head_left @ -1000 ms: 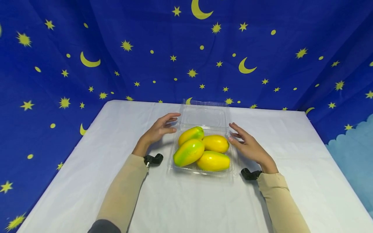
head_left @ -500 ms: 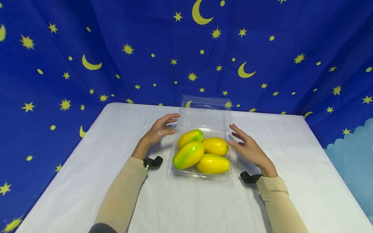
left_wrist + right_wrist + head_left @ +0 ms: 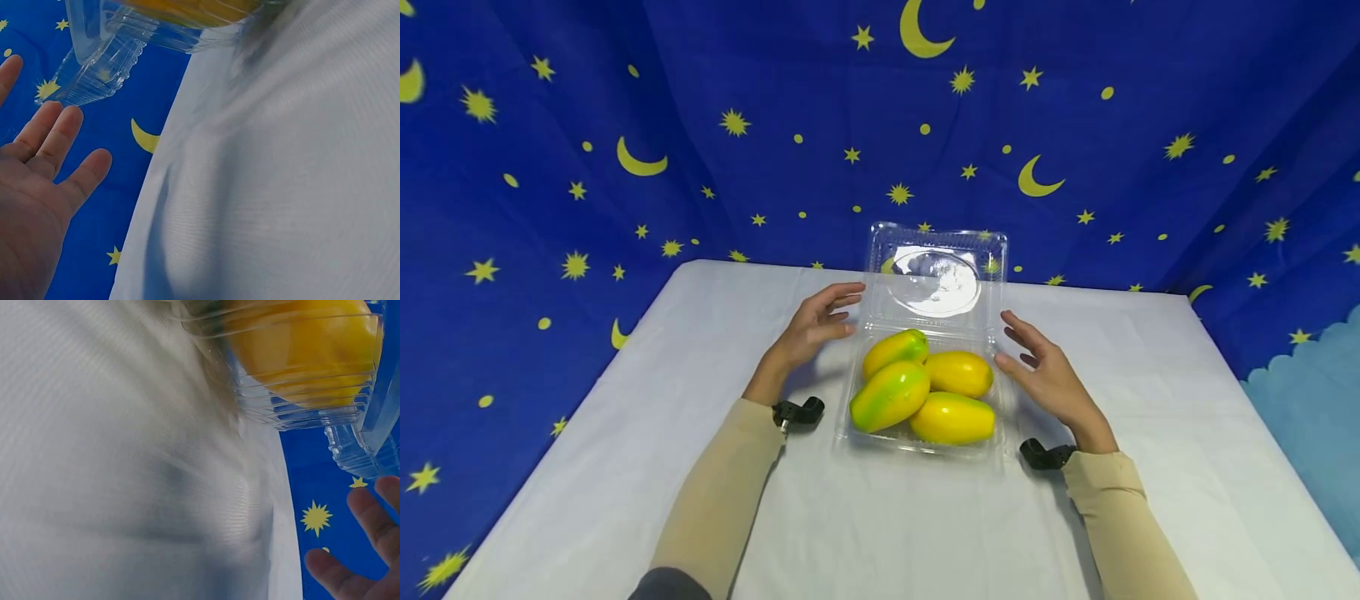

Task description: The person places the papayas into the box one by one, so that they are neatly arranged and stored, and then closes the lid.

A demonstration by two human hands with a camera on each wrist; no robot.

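Note:
A clear plastic clamshell box (image 3: 917,450) stands mid-table with its lid (image 3: 936,283) tilted up at the back, a bright glare on it. Several oval yellow fruits (image 3: 952,418) with green patches, mango- or papaya-like, lie inside; one (image 3: 891,396) leans on the others at the left. My left hand (image 3: 812,325) is beside the box's left rear side, fingers loosely extended, fingertips close to the lid's edge. Opposite it, my right hand (image 3: 1045,371) has spread fingers near the right side. Both palms face inward, and neither grips anything. In the left wrist view, fingertips (image 3: 72,115) show just below the lid.
White cloth covers the table (image 3: 865,533). Behind it hangs a blue curtain (image 3: 760,67) with yellow moons and stars, close to the table's back edge. Black wrist cameras (image 3: 801,412) sit at both cuffs, and a light blue patch shows at the far right.
The lid has swung up from lying further back to a more upright tilt. Both hands stay almost in place, the right slightly farther out from the box. The fruits stay put.

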